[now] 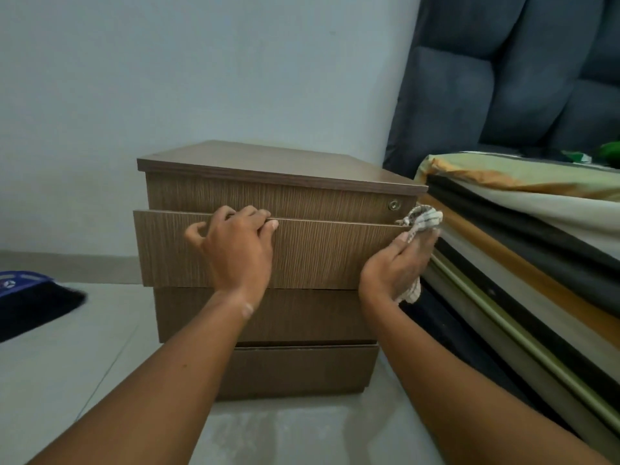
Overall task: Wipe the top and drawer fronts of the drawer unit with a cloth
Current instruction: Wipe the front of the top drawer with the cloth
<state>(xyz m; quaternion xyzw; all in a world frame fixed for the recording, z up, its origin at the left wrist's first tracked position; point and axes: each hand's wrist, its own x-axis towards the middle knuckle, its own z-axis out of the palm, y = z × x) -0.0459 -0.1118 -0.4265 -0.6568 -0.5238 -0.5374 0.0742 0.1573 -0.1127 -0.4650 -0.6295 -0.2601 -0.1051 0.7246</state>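
Pale grey tiled floor [100, 380] runs from the bottom of the view up to a plain light wall [167, 78]. Both bare forearms come in from 6 o'clock. The left hand [235, 253] sits dead centre with its fingers curled together over the top edge of the second drawer front [318, 253], which is pulled out a bit, thumb sticking out to the side. The right hand [396, 266], around 3 o'clock of the left one, has its fingers closed on a crumpled pale checked cloth [424, 219], bunched up against the drawer's right top corner.

The brown wood-grain drawer unit [268, 162] stands upright on the floor in the middle, fronts facing the person, grain running vertical, drawers long side to side. A small round metal lock [393, 205] sits at the top drawer's right end.

At 9 o'clock, a black-bristled broom head with a blue cover [30, 297] lies on the floor. At 3 o'clock, a bed with striped bedding [520, 229] is crammed right beside the unit, and a dark grey padded headboard [520, 78] is up at 1 o'clock.
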